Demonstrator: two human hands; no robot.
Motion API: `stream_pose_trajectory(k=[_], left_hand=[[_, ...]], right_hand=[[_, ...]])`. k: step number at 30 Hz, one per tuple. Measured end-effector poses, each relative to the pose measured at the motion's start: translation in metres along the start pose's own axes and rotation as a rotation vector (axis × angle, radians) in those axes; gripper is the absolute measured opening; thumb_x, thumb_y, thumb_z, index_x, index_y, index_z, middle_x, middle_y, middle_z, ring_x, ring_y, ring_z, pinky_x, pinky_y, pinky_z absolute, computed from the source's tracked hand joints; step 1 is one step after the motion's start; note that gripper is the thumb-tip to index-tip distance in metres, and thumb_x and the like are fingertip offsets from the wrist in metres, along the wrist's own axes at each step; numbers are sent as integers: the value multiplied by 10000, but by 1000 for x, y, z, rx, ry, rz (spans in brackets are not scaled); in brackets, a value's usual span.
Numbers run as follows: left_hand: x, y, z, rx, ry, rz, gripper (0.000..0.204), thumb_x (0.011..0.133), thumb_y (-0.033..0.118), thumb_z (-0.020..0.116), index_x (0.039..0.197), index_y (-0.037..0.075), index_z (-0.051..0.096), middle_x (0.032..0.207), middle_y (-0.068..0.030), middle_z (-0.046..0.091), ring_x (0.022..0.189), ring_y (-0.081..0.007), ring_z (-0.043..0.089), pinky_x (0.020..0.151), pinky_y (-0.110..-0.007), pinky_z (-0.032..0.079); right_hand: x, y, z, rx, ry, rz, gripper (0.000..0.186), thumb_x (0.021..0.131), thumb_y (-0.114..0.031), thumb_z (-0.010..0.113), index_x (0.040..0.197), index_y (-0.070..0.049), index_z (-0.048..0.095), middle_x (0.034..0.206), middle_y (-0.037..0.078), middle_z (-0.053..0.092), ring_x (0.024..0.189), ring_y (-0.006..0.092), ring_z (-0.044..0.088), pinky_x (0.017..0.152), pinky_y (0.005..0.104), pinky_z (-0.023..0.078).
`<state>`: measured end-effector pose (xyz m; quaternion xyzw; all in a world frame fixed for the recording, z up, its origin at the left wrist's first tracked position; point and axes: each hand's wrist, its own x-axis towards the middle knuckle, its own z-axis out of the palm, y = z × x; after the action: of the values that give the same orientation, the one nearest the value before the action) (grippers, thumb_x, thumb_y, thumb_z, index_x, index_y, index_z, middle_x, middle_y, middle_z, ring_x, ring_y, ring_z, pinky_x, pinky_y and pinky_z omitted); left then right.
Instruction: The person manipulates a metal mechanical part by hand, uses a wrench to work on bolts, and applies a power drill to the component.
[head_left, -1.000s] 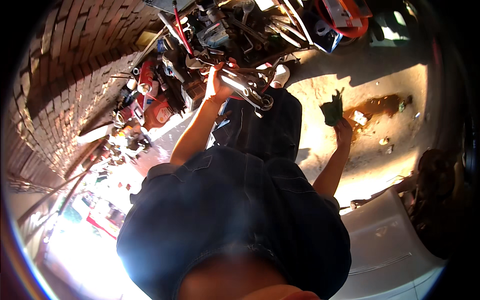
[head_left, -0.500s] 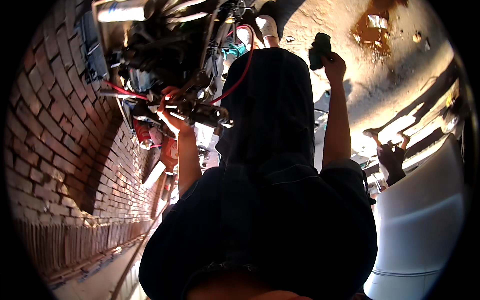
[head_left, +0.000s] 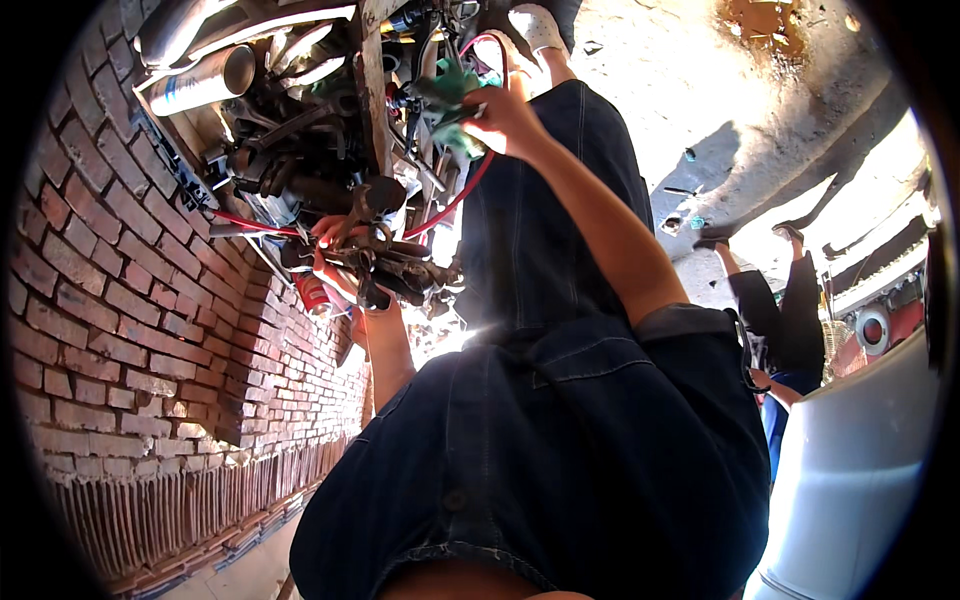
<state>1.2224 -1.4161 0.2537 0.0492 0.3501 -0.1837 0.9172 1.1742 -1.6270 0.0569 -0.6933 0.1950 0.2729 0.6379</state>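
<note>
My right hand (head_left: 503, 120) is closed on a crumpled green cloth (head_left: 455, 100), held over the near edge of the cluttered workbench beside my legs. My left hand (head_left: 335, 250) has its fingers bent around a dark, greasy metal part (head_left: 385, 255), with knobbly ends, whose exact kind I cannot make out. Part of the left fingers is hidden by the metal. A thin red hose (head_left: 455, 205) runs past this part, curving up between the bench and my legs.
Dark metal parts and a pale cylindrical can (head_left: 205, 82) fill the bench, behind a wooden edge (head_left: 373, 110). A red can (head_left: 312, 290) sits near my left wrist. A brick wall (head_left: 130, 330) rises at left. At right are another person's legs (head_left: 780, 310) and a pale curved panel (head_left: 850, 490).
My right hand has swung left with the green cloth, from over the ground at right to the bench. The left hand stays at the metal part, which sits slightly lower in view.
</note>
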Motion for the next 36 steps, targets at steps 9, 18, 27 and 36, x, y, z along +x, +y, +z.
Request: stream_pose_trajectory(k=[9,18,27,36], left_hand=[[4,2,-2,-93,-15,37,202,807,144,675,960,196,554,985,63,562,933,-96,550,963,-362,405],[-14,10,-12,-165,19,250,95,792,132,651,869,141,597,1010,32,510,915,-129,521,830,-318,446],[-13,9,-2,-299,-30,194,120,785,76,653,856,128,571,1035,-21,519,909,-170,534,865,-336,454],[-29,-9,-18,-187,-108,291,147,845,156,655,980,185,605,1107,-78,538,973,-207,526,824,-408,501]], right_hand=[[93,-52,94,-53,-142,3,338,784,-212,628,1067,-29,623,1075,224,623,993,403,599,824,454,504],[45,-41,5,-51,215,-81,129,836,-63,684,958,-58,640,801,53,672,774,136,668,695,247,533],[44,-220,7,-251,302,-548,157,854,-108,683,988,-61,615,827,67,638,651,151,612,587,270,504],[158,-274,122,-1255,23,-1117,216,825,-118,523,1011,-80,627,981,90,622,962,302,535,862,417,432]])
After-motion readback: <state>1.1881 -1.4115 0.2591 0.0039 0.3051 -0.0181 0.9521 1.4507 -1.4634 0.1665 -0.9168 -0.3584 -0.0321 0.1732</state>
